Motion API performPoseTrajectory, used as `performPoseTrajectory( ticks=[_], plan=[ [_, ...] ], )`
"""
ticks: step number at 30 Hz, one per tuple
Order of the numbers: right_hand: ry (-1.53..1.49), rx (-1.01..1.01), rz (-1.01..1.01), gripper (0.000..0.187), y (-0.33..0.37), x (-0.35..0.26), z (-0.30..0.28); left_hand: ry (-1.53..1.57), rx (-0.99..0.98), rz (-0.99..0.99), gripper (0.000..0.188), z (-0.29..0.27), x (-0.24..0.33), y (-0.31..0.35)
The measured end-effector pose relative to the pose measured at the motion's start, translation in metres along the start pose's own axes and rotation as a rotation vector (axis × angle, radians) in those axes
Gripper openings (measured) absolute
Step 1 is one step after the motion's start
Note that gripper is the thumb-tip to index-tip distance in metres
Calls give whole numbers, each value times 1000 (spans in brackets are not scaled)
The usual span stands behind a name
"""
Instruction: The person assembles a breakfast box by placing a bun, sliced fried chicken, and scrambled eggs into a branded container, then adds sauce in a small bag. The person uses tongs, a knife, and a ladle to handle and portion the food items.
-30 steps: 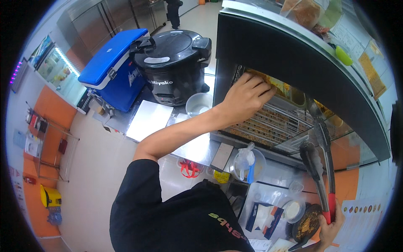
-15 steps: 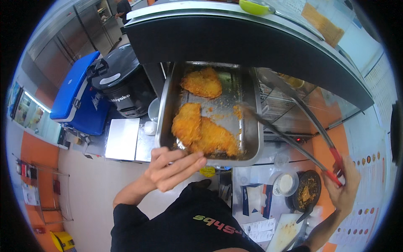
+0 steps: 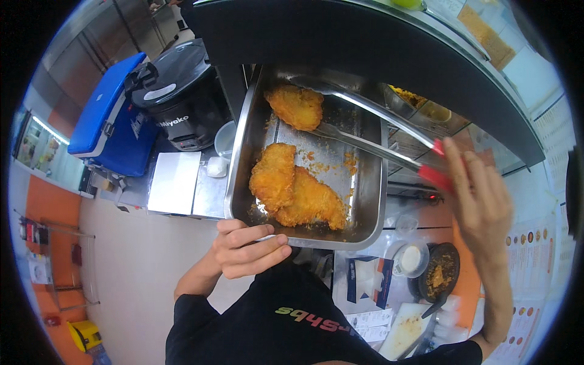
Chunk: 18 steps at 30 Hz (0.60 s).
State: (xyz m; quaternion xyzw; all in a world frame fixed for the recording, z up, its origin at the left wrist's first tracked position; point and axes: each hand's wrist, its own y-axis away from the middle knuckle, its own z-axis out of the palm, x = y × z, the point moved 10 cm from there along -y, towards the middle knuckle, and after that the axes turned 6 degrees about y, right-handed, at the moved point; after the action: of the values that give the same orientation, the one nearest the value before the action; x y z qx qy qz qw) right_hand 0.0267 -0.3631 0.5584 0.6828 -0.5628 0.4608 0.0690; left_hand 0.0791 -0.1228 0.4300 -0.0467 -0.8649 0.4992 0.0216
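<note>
My left hand grips the near rim of a deep steel tray, its fingers curled on the front edge. Inside lie breaded fried cutlets: one cutlet at the far end, and two overlapping ones, a left cutlet and a right cutlet, near the front. Crumbs are scattered on the tray floor. In my right hand is a pair of metal tongs with red grips. The tongs' arms stand apart, their tips reaching the right side of the far cutlet. Whether they pinch it I cannot tell.
A dark-edged glass cabinet overhangs the tray's far end. Left stand a black cooker, a blue cool box and a white board. Lower right are a mortar, a tub and a cutting board.
My right hand has moved left and farther away, carrying the tong tips from the tray's right side to the far cutlet. My left hand still grips the tray's rim.
</note>
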Motion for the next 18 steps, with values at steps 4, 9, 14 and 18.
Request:
performPoseTrajectory(
  ticks=[4,9,14,18],
  plan=[
    [-22,-49,123,56,3,-30,39,16,31,17,25,-1,1,-8],
    [-69,-40,124,46,12,-19,37,18,71,11,24,4,-8,-8],
    [-152,-62,109,62,26,29,-11,3,87,-61,27,9,-26,0],
    [-110,-261,13,64,40,25,-12,5,117,-64,28,16,-31,-1]
  ],
)
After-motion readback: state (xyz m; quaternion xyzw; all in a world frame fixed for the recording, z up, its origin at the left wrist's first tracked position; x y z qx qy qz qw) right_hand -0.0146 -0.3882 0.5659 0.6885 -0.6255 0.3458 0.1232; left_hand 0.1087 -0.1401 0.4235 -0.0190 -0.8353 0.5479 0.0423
